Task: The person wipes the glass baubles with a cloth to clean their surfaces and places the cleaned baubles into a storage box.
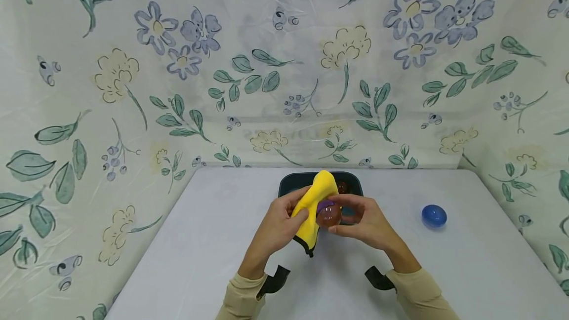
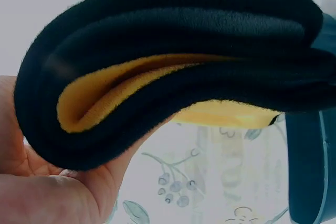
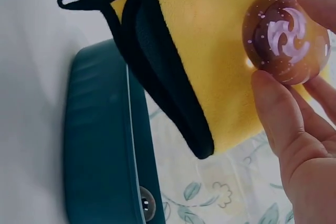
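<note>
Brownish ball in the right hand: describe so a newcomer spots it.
On the white table, find the dark teal bin. By it, the right hand pinches the brownish ball, pale swirl emblem showing, next to a yellow cloth. Unlike the darker ball in the bin and the blue ball off right, it is held.

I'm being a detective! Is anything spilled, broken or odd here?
I see nothing spilled or broken. Only the glossy blue orb seems odd, alone on the table while the amber orb is in the right hand and another orb sits in the teal bin.
</note>
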`<state>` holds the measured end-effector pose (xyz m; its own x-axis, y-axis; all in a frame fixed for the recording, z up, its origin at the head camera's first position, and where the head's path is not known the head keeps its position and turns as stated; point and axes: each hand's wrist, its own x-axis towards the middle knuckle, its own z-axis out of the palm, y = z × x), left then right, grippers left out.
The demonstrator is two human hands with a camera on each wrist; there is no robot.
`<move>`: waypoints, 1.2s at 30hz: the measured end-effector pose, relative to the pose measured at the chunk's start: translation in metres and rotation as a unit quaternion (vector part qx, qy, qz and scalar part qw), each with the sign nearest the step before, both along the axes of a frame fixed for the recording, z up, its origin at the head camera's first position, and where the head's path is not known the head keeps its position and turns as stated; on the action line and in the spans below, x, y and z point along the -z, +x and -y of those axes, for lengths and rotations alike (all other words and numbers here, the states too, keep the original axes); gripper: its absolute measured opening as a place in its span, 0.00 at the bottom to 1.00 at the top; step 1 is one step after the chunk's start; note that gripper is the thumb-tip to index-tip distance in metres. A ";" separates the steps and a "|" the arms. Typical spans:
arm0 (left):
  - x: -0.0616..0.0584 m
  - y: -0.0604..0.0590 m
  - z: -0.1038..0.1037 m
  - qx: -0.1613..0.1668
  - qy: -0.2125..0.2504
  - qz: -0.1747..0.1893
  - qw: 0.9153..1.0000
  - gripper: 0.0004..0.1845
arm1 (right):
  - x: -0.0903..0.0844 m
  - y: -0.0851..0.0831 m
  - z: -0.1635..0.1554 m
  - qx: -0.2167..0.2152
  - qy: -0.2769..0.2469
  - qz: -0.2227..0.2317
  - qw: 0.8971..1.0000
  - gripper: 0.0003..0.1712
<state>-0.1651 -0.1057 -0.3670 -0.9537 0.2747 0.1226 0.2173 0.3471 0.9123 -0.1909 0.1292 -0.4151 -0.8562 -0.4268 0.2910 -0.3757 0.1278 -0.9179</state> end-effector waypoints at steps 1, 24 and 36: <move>0.000 0.000 0.000 0.002 -0.002 0.005 1.000 0.28 | 0.000 0.000 0.000 -0.001 -0.003 -0.002 1.000 0.34; 0.003 -0.005 0.002 0.063 -0.001 0.060 0.996 0.28 | -0.003 -0.004 -0.003 0.044 -0.065 -0.014 0.997 0.33; 0.001 0.000 -0.003 0.041 0.010 0.061 0.997 0.28 | 0.003 -0.009 -0.009 0.077 -0.034 0.003 0.996 0.34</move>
